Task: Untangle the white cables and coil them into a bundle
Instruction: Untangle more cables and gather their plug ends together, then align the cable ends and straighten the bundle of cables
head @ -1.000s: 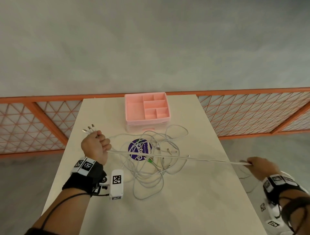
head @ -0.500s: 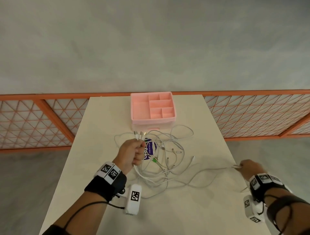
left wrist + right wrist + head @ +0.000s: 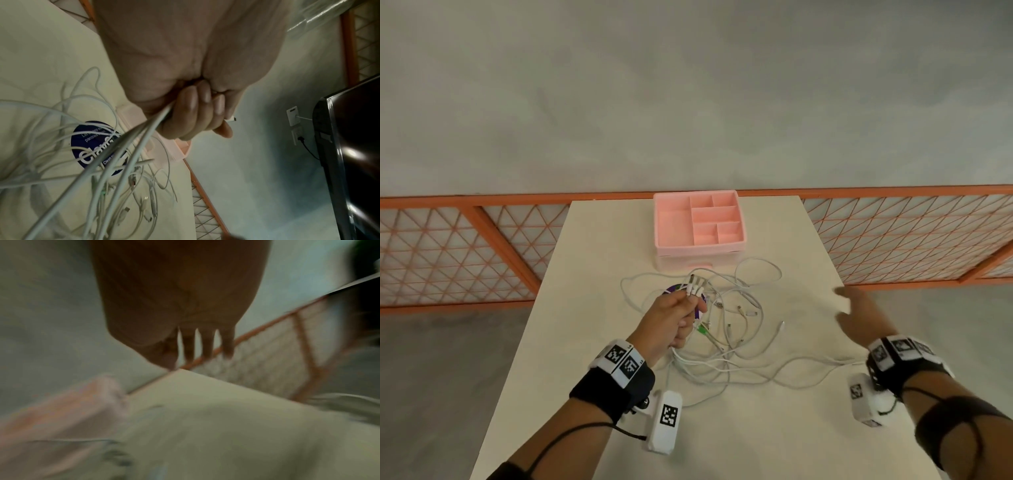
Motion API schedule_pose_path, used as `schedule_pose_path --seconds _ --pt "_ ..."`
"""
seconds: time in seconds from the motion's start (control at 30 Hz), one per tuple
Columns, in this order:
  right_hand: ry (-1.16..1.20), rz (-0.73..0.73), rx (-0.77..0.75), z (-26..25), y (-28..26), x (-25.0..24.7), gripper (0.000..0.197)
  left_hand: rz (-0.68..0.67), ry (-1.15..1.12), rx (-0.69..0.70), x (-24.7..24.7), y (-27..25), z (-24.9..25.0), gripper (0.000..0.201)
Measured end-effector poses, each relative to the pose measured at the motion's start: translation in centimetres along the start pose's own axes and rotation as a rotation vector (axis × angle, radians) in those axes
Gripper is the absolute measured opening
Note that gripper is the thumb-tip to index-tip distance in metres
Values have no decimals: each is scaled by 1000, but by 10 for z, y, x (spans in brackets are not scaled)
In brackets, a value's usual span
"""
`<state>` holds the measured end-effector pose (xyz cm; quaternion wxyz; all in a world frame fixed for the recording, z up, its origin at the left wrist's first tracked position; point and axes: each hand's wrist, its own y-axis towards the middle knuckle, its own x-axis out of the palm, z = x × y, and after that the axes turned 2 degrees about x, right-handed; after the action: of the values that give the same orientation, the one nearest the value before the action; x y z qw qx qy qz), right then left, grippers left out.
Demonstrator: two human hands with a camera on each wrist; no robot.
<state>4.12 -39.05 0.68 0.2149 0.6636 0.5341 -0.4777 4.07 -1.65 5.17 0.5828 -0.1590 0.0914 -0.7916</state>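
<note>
1. Purple sticker on the table reads "Clean", the rest hidden under cables.
2. Right wrist view is blurred.
3. Left hand clamps several cable ends, plugs pointing far; the tangle lies mid-table.
4. Right hand hovers, fingers spread, empty.

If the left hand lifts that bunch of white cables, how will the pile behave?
Likely floppy: the white cables sag in loose loops from the left hand. Probably light. Loops cross on the table, so lifting would likely drag neighbours along.

Dim, soft light; right-wrist view apparently motion-blurred
</note>
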Motion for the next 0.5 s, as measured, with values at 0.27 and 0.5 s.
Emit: schedule_pose_path --seconds 0.27,0.5 --pt "467 -346 -614 -178 -72 31 20 -90 125 5 21 3 -2 29" --pt "433 -292 -534 -195 -65 42 13 -64 105 40 8 -4 -9 34"
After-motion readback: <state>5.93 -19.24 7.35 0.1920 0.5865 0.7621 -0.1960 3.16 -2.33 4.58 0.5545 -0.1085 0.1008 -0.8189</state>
